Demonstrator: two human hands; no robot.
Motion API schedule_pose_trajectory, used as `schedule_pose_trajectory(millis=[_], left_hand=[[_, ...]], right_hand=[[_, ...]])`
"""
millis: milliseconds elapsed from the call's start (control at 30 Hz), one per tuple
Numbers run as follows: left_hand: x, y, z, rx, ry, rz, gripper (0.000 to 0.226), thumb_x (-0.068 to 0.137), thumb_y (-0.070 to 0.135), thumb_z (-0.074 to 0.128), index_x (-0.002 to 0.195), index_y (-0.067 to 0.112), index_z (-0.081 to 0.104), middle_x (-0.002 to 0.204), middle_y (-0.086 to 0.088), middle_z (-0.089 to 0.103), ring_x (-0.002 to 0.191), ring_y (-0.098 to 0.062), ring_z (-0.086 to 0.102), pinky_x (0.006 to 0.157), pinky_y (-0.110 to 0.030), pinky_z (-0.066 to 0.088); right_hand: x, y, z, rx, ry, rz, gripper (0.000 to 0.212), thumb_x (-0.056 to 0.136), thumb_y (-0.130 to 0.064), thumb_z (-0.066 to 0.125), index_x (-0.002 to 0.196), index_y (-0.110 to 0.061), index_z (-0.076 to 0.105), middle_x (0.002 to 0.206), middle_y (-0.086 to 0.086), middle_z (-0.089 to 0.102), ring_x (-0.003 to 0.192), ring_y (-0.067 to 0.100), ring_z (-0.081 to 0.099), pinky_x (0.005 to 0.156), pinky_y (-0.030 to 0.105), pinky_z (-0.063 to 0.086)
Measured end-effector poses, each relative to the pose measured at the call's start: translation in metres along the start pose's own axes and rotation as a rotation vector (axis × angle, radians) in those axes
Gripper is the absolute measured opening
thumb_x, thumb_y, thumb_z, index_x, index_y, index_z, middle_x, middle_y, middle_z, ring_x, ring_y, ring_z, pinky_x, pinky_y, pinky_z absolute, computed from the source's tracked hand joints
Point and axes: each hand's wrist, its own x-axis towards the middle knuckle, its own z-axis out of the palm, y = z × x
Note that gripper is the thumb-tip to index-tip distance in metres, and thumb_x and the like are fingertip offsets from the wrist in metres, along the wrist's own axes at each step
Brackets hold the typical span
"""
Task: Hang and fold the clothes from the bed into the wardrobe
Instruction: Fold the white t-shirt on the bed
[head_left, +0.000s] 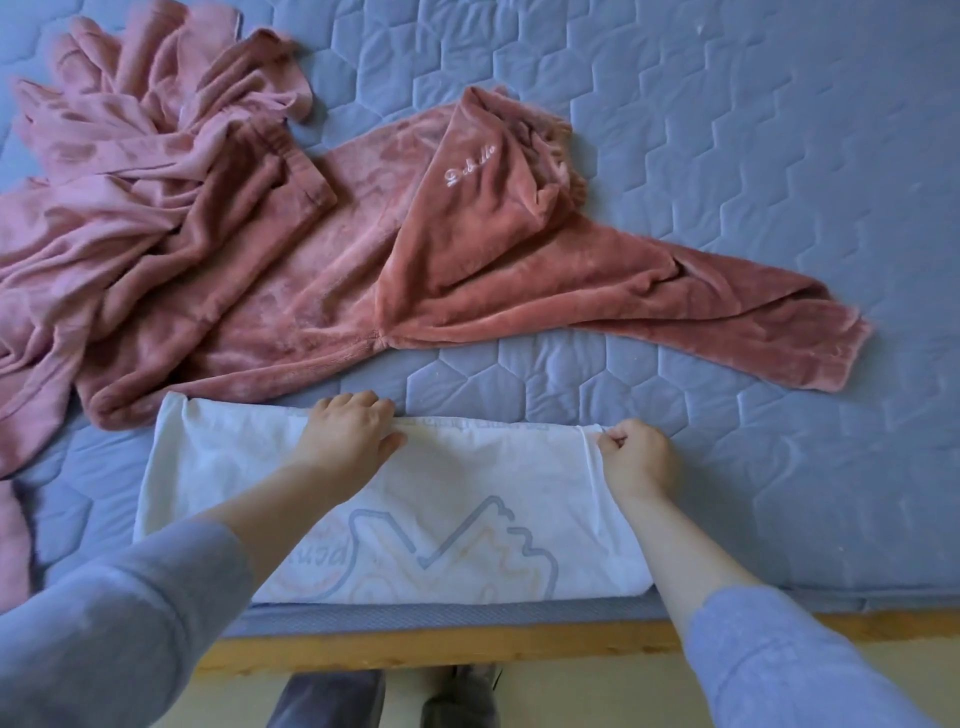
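- At near edge of bed, right by wooden frame: white tee, folded into long band, print side up, flat on mattress. Close to body, prob. for full-width reach w/o leaning.
- L hand on far edge of tee, about mid-width: fingers curled over fold line, thumb spread on cloth toward R. Looks like gripping edge + pinning middle to stop sliding.
- R hand at far R corner: fingers clenched in tight pinch on cloth, small pucker of fabric gathered at knuckles. Corner hold for control of edge + layers in line.
- Judged step: mid-fold of tee, either tugging far edge straight or about to bring R end over toward L. Can't tell which.
- Beyond tee: dusty-pink fleece piece w/ script embroidery, spread loosely, one long limb stretched to R. Hem just beside tee's far L corner, maybe touching; apart from tee elsewhere. Not yet folded.
- Far L: paler pink garment, crumpled in heap, overlapping fleece piece. Also waiting.
- Wardrobe not in view; no hanger visible. Est. early in task: one item part-folded, two at least untouched.
- Risk: thin tee on quilted cover, chance of layers shifting on quick lift of R corner; safer w/ L hand pressing down.
- Grey sleeves pushed up forearms, prob. to stay clear of cloth; shoes on floor below frame.
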Motion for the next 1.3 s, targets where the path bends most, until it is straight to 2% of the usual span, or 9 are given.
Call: schedule_pose_trajectory(millis=[200,300,400,500,633,800,900,1100,1300], left_hand=[[0.012,-0.001,-0.001,0.004,-0.060,-0.038,0.028,0.096,0.039,0.051,0.106,0.015,0.059,0.107,-0.003,0.059,0.106,-0.027,0.056,0.085,-0.036,0.041],[0.017,0.002,0.001,0.027,-0.082,-0.069,0.027,0.096,0.040,0.050,0.108,0.017,0.058,0.109,-0.001,0.058,0.107,-0.025,0.056,0.085,-0.035,0.042],[0.021,0.006,0.003,0.025,-0.109,-0.058,0.034,0.095,0.049,0.047,0.108,0.019,0.056,0.109,0.000,0.059,0.107,-0.025,0.056,0.085,-0.036,0.042],[0.027,0.012,0.001,0.009,-0.160,-0.012,0.039,0.093,0.055,0.047,0.108,0.019,0.055,0.107,0.001,0.059,0.105,-0.023,0.057,0.083,-0.035,0.045],[0.041,0.026,-0.004,0.002,-0.201,0.034,0.030,0.095,0.042,0.051,0.109,0.016,0.056,0.115,-0.002,0.059,0.109,-0.024,0.055,0.083,-0.034,0.045],[0.052,0.053,-0.012,-0.057,-0.232,0.065,0.028,0.095,0.036,0.052,0.114,0.017,0.059,0.118,-0.002,0.059,0.110,-0.025,0.054,0.083,-0.034,0.045],[0.060,0.087,-0.015,-0.132,-0.290,0.118,0.031,0.096,0.035,0.049,0.119,0.017,0.057,0.120,-0.003,0.061,0.109,-0.024,0.056,0.089,-0.036,0.046],[0.083,0.163,-0.014,-0.270,-0.414,0.157,0.035,0.096,0.048,0.045,0.104,0.017,0.059,0.104,-0.001,0.059,0.095,-0.021,0.056,0.075,-0.031,0.040],[0.106,0.216,-0.006,-0.234,-0.449,0.242,0.032,0.096,0.051,0.044,0.096,0.021,0.055,0.091,0.003,0.050,0.088,-0.019,0.051,0.071,-0.030,0.036]], right_hand=[[0.016,0.013,-0.018,0.281,0.190,0.287,0.024,0.099,-0.016,0.045,0.108,0.002,0.059,0.116,0.025,0.063,0.109,0.039,0.057,0.088,0.039,0.041],[0.025,0.018,-0.021,0.280,0.018,0.372,0.035,0.100,-0.021,0.043,0.116,0.005,0.059,0.124,0.026,0.061,0.115,0.040,0.056,0.092,0.040,0.042],[0.027,0.022,-0.016,0.307,-0.195,0.447,0.057,0.096,-0.046,0.044,0.125,0.000,0.059,0.128,0.021,0.059,0.117,0.036,0.056,0.093,0.039,0.042],[0.028,0.032,-0.013,0.528,-0.281,0.390,0.040,0.088,-0.044,0.061,0.096,-0.005,0.069,0.091,0.008,0.068,0.080,0.023,0.059,0.067,0.031,0.043],[0.034,0.042,-0.009,0.545,-0.023,0.319,0.034,0.090,-0.034,0.063,0.069,-0.008,0.062,0.061,0.002,0.055,0.069,0.024,0.053,0.064,0.031,0.039],[0.016,0.044,-0.003,0.659,-0.040,0.383,0.031,0.090,-0.041,0.061,0.082,-0.012,0.067,0.069,-0.003,0.063,0.066,0.016,0.057,0.060,0.027,0.044],[0.002,0.056,-0.001,0.772,-0.255,0.417,0.038,0.088,-0.055,0.060,0.086,-0.019,0.069,0.090,0.006,0.072,0.088,0.024,0.066,0.084,0.039,0.053],[0.009,0.045,-0.017,1.070,-0.231,0.337,0.020,0.085,-0.035,0.072,0.084,-0.014,0.071,0.083,0.001,0.069,0.082,0.016,0.062,0.078,0.031,0.048],[0.004,0.058,-0.013,1.332,0.057,0.494,0.014,0.088,-0.005,0.065,0.079,-0.016,0.061,0.071,-0.001,0.059,0.068,0.013,0.053,0.063,0.020,0.045]])
